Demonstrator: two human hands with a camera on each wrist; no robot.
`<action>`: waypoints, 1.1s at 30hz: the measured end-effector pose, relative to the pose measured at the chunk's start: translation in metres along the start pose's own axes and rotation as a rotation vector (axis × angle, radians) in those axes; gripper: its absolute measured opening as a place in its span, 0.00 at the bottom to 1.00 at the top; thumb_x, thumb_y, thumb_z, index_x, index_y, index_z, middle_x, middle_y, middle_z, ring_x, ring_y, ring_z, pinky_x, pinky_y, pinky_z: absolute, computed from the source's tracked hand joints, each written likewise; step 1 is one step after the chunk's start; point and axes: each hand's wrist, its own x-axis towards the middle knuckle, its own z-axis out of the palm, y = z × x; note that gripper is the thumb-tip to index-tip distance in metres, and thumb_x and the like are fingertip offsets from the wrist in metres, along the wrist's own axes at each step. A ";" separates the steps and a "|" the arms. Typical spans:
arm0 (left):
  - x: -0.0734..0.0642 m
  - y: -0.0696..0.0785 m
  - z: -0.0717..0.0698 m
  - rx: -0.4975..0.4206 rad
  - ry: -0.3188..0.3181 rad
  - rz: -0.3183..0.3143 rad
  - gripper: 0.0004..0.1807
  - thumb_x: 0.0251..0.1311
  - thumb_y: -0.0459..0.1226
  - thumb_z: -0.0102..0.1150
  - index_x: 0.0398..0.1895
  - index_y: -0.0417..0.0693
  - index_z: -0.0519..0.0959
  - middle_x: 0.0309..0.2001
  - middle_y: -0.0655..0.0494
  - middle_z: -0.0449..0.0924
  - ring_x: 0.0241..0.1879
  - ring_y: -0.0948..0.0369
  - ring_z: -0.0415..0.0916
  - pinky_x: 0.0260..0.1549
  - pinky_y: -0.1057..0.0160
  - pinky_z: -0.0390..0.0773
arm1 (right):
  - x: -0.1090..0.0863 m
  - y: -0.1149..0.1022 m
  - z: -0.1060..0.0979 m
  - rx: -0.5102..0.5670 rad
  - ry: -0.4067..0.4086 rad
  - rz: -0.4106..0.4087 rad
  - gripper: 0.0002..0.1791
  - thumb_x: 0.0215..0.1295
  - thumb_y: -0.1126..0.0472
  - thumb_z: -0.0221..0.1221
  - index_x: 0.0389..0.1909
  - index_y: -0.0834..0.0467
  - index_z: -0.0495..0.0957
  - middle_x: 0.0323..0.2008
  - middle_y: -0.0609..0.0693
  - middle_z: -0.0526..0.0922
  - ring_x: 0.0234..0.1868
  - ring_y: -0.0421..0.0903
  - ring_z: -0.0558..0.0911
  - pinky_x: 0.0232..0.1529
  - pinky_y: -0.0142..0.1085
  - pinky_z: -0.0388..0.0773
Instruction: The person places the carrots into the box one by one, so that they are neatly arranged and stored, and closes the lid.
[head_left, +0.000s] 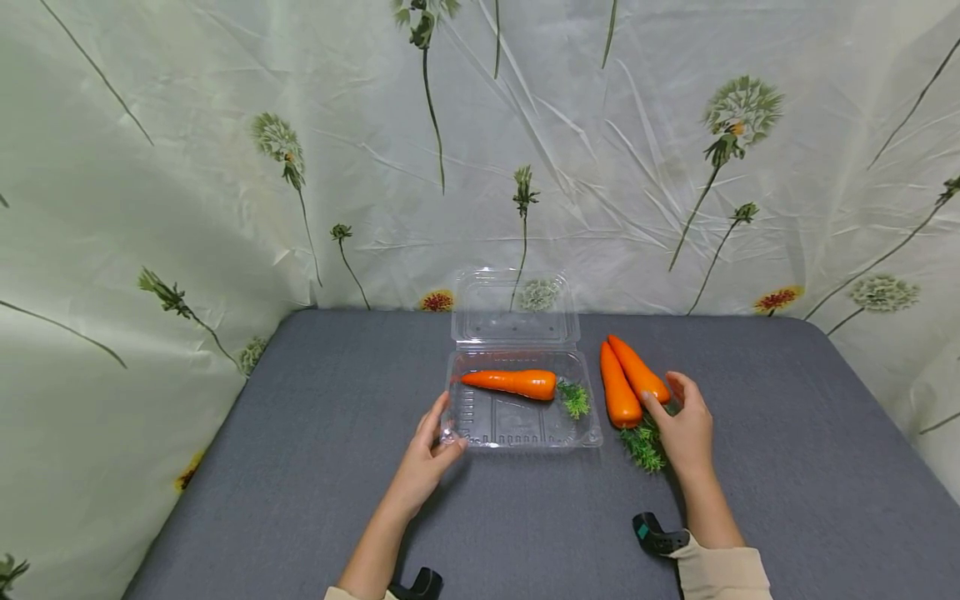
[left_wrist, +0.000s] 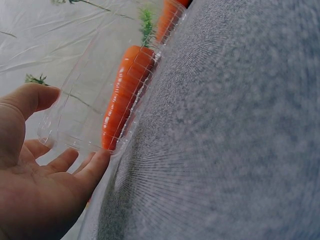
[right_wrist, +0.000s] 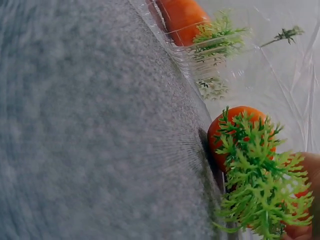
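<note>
A clear plastic clamshell container [head_left: 487, 429] stands with its lid [head_left: 516, 308] raised at the back. One orange carrot [head_left: 517, 384] with a green leafy top [head_left: 574, 400] lies inside, its tip to the left. My left hand [head_left: 423, 467] holds the container's front left corner, the thumb [left_wrist: 37, 97] at the rim and the fingers along the side wall. Right of the container, two more carrots lie side by side, the left carrot [head_left: 618, 387] and the right carrot [head_left: 637, 367]. My right hand [head_left: 688, 429] grips the right carrot near its thick end, above the leafy greens [head_left: 643, 446].
All of this rests on a grey cloth-covered table [head_left: 315, 467]. A pale curtain [head_left: 360, 167] with dandelion prints hangs right behind its back edge and along the left side. Black wrist devices [head_left: 658, 537] sit by both sleeves.
</note>
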 end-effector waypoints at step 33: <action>0.000 0.000 0.000 -0.004 -0.002 -0.001 0.39 0.57 0.26 0.53 0.69 0.43 0.46 0.67 0.40 0.44 0.62 0.43 0.51 0.52 0.51 0.63 | 0.002 -0.005 -0.004 0.136 0.117 0.163 0.26 0.60 0.56 0.58 0.59 0.60 0.67 0.50 0.52 0.66 0.50 0.48 0.67 0.38 0.25 0.66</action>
